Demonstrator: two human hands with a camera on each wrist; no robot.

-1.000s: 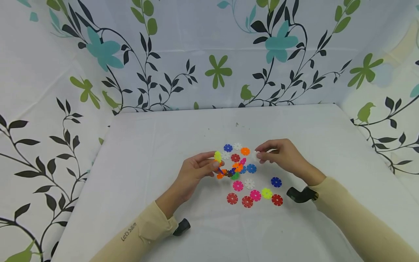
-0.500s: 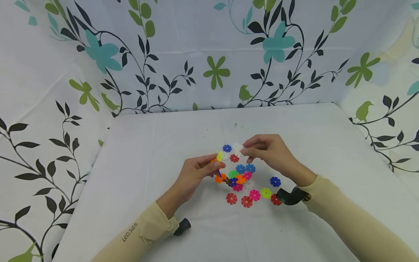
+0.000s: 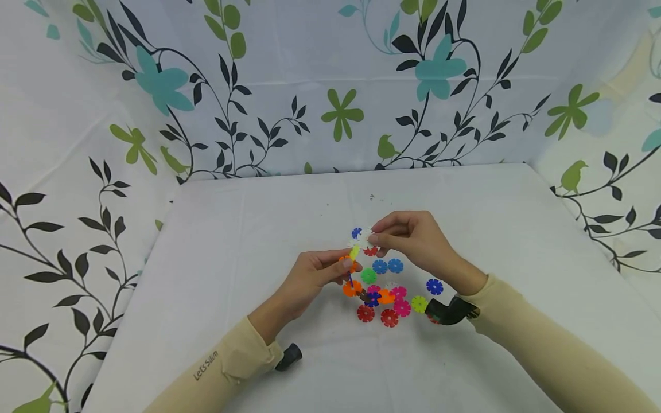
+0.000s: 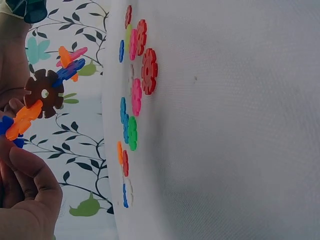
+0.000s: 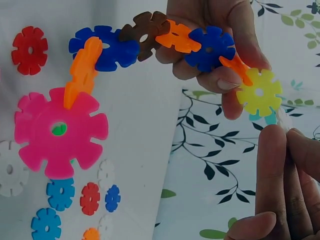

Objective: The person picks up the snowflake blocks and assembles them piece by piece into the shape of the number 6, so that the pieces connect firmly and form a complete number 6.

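My left hand [image 3: 317, 272] grips a chain of slotted plastic flower discs near its upper end. In the right wrist view the chain runs from a large-looking pink disc [image 5: 37, 130] through orange and blue ones, a brown disc [image 5: 152, 22], then more orange and blue, to a yellow disc [image 5: 267, 102]. The lower chain hangs over the loose discs in the head view. My right hand [image 3: 410, 232] pinches a white disc [image 5: 283, 120] between thumb and fingers, right at the yellow disc's edge. Fingertips hide much of the white disc.
Loose discs lie on the white table [image 3: 248, 229]: a green disc [image 3: 369, 276], a light blue disc [image 3: 395, 265], a dark blue disc [image 3: 434, 286], a red disc [image 3: 389, 318] and several others. A leaf-patterned curtain [image 3: 289, 69] stands behind. Black pieces protrude at both cuffs.
My right hand has moved left with the white disc, up to the chain's yellow end. The left hand has shifted slightly right and down, and the chain's hanging end has swung down toward the front.
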